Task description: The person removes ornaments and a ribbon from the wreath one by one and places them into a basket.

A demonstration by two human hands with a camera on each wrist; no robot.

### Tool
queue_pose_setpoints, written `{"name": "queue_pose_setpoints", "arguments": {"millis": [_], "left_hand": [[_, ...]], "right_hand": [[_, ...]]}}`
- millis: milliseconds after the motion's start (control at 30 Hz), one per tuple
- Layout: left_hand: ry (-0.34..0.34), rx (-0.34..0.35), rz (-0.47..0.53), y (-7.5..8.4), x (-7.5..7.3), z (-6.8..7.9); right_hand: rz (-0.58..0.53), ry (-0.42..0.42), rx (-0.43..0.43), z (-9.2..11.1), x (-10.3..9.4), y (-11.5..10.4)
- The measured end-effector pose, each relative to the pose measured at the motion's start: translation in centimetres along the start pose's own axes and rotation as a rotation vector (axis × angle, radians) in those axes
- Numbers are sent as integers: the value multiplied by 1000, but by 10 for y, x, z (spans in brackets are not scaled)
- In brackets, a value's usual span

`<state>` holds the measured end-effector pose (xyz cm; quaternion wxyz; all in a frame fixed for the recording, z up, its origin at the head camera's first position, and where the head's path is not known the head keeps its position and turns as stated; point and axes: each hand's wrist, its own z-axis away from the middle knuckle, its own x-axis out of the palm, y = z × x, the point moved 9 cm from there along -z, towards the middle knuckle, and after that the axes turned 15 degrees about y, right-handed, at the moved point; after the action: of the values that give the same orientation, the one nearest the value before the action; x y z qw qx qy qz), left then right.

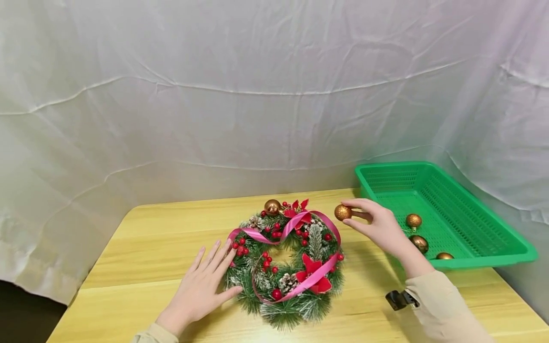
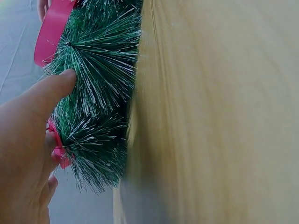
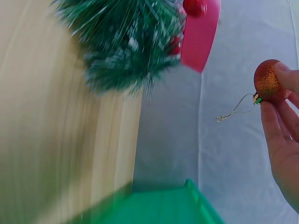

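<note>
A green Christmas wreath (image 1: pixel 315 238) with red berries, pine cones, red poinsettias and a loose pink ribbon (image 1: pixel 300 286) lies on the wooden table. One shiny copper bauble (image 1: pixel 272 206) sits at its far edge. My left hand (image 1: pixel 206 283) rests against the wreath's left side, fingers straight and spread; in the left wrist view its thumb (image 2: pixel 58 91) lies against the green needles. Between thumb and fingertips, my right hand (image 1: pixel 377 224) pinches a glittery copper bauble (image 3: pixel 268 81), up to the right of the wreath. A thin gold hanging loop (image 3: pixel 233 111) dangles from the bauble's cap.
At the right stands a green plastic basket (image 1: pixel 476 197) with several copper baubles (image 1: pixel 413 220) inside. Wood tabletop (image 1: pixel 141 247) shows left of the wreath. A pale cloth curtain (image 1: pixel 257 124) hangs behind the table.
</note>
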<state>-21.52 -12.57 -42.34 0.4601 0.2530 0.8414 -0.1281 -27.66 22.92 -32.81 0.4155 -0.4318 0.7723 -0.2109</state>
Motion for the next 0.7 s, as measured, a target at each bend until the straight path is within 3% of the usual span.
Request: {"name": "queue_pose_setpoints", "arguments": {"millis": [133, 367, 700], "left_hand": [[-1, -1, 3, 0, 0, 0], [3, -6, 14, 1, -1, 0], [5, -10, 15, 0, -1, 0]], "right_hand": [[85, 12, 2, 7, -16, 7], [66, 35, 7, 16, -41, 15], [157, 87, 36, 24, -69, 28]]}}
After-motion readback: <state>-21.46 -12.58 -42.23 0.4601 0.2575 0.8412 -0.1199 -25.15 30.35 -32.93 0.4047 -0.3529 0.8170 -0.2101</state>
